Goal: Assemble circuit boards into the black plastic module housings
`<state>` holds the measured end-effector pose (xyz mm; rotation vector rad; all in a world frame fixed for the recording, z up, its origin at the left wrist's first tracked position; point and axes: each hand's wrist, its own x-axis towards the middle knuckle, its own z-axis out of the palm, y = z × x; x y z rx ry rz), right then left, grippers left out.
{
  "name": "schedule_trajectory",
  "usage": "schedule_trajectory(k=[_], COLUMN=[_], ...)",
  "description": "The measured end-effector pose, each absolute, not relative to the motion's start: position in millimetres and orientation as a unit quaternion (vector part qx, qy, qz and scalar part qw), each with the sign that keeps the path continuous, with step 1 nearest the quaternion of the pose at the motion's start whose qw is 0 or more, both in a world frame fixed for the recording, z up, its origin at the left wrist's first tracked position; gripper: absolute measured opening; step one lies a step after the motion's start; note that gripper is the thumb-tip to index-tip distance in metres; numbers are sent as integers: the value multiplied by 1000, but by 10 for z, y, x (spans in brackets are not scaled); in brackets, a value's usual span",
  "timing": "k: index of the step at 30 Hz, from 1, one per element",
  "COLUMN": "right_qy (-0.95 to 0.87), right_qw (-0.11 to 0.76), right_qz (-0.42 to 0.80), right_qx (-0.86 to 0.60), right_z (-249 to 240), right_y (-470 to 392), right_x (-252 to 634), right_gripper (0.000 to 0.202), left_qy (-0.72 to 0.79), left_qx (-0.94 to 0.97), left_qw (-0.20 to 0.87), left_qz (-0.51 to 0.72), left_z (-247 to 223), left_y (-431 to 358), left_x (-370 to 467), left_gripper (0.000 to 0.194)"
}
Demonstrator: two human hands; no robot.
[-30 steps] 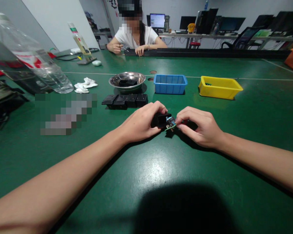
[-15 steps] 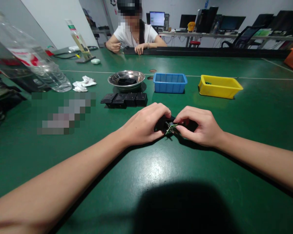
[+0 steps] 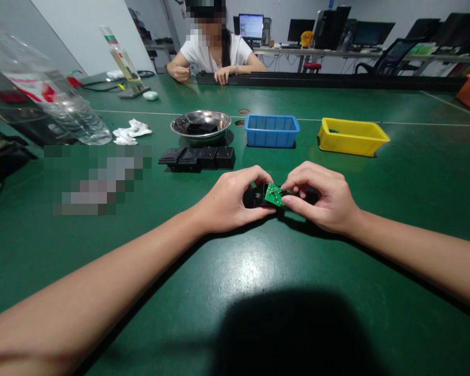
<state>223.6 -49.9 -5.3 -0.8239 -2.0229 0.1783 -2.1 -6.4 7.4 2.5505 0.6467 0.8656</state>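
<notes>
My left hand (image 3: 238, 201) is closed around a small black plastic case (image 3: 257, 195), thumb below it and fingers above. Between thumb and fingertips, my right hand (image 3: 323, 201) pinches the right edge of a green circuit board (image 3: 274, 194). The board's soldered face is turned up toward me, tilted over the right end of the case; whether it sits inside cannot be made out. Beyond my left hand, several black cases (image 3: 207, 158) stand in a row on the green table (image 3: 172, 292).
A steel bowl (image 3: 174, 129) with black parts stands behind the row. To its right are a blue bin (image 3: 272, 138) and a yellow bin (image 3: 352, 142) with a green board inside. Bottles (image 3: 55, 94) and crumpled tissue (image 3: 132, 131) lie left. A person (image 3: 215, 52) sits opposite.
My right hand has turned the circuit board from nearly edge-on to face up, over the case. My left hand keeps its hold. The view has shifted slightly.
</notes>
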Motion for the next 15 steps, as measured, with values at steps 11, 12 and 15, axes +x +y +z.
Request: schedule_trajectory(k=[11,12,15], right_qy=[-836,-835,-832], right_qw=[429,429,434], right_qz=[78,82,92], right_qx=[-333,-333,-333], right_z=[-84,-80,-67], right_y=[-489,-489,-486], right_x=[2238,2238,2237], right_gripper=[16,16,16], left_qy=[242,243,248], left_qx=[898,897,892], left_qw=[186,189,200], left_qz=[317,317,321], left_z=[80,83,90], left_y=[-36,-36,-41], left_x=[-35,-34,-28], left_gripper=[28,28,29])
